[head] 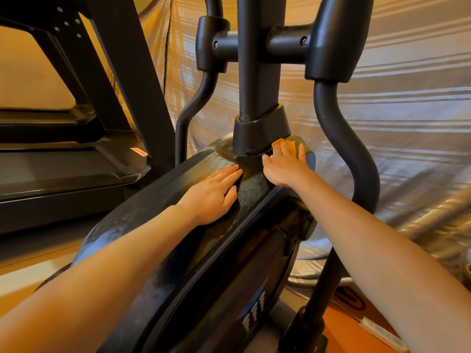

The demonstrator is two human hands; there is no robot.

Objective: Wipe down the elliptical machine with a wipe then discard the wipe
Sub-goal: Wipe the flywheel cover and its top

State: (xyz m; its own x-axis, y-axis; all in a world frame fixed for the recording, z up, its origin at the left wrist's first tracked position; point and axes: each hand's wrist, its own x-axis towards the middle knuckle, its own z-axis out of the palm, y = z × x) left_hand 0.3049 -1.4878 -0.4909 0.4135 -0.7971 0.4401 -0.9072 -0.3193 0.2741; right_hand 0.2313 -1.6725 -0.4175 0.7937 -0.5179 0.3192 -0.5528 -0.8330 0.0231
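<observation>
The black elliptical machine fills the middle of the head view, its rounded drive housing [142, 212] dusty and streaked. My left hand [211, 194] lies flat on top of the housing, fingers straight and pointing at the central post [257, 72]. My right hand [285, 166] presses flat on the housing just right of the post's collar [260, 131], fingertips touching the collar's base. A dark bluish patch [310, 159] shows beside its little finger; I cannot tell whether this is the wipe or the housing. No wipe is plainly visible.
The elliptical's two curved swing arms rise on either side, the left arm [193, 103] and the right arm [339, 138]. A black treadmill [63, 159] stands close on the left. A striped sheet [407, 110] hangs behind. A white power strip [382, 335] lies on the floor at lower right.
</observation>
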